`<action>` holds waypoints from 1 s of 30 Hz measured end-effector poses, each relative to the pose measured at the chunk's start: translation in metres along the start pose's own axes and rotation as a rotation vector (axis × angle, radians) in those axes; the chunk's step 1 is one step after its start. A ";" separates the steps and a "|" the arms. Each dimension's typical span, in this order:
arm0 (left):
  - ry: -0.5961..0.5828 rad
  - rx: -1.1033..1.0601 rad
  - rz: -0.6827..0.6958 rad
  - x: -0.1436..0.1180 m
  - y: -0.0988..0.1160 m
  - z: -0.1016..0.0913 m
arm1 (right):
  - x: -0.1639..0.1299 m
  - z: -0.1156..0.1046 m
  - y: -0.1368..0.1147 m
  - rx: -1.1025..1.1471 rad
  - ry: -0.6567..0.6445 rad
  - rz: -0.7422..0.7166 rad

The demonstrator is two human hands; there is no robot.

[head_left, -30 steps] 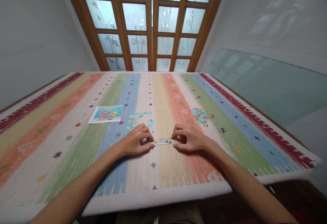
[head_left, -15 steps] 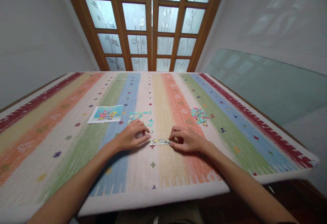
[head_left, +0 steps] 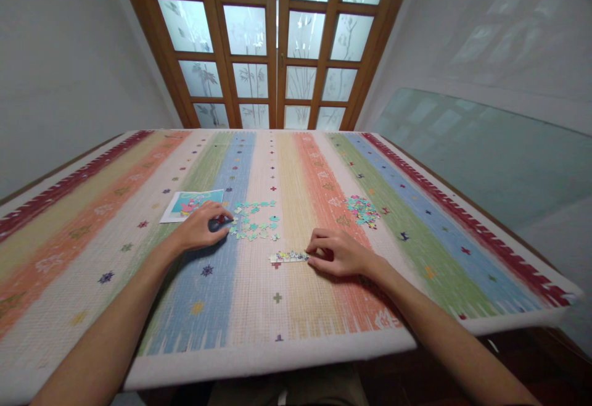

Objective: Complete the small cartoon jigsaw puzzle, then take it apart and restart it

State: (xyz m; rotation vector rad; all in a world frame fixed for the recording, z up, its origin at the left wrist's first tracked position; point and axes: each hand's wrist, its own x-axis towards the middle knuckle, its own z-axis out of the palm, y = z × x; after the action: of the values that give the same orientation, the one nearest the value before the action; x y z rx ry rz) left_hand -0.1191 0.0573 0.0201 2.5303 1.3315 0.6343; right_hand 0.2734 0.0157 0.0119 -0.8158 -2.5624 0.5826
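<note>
Teal loose pieces (head_left: 253, 221) | touching left hand (head_left: 202, 227) fingertips | right hand (head_left: 337, 252) touching joined strip (head_left: 289, 257)

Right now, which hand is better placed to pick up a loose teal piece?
Left hand: its fingertips reach the loose teal pieces. The right hand rests at the joined strip.

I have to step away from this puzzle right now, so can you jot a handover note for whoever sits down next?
Left hand: fingertips down at the edge of the loose teal pieces, grip unclear.
Right hand: fingers pinch the right end of the joined strip.
Picture card lies just beyond the left hand; a mixed-colour pile sits on the far right of the striped cloth.
Done: one short strip joined.
Left: both lots of loose pieces are unplaced.
</note>
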 end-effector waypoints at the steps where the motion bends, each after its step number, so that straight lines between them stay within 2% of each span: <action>1: -0.006 0.008 -0.005 0.000 0.000 -0.001 | 0.000 0.000 0.000 -0.001 0.000 0.002; 30: 0.012 0.096 -0.041 0.005 0.012 0.012 | -0.001 -0.002 0.001 -0.037 -0.021 0.011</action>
State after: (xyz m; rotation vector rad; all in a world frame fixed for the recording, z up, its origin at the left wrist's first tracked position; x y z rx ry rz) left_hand -0.1021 0.0553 0.0151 2.5706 1.4474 0.5920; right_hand 0.2750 0.0164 0.0131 -0.8405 -2.5964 0.5511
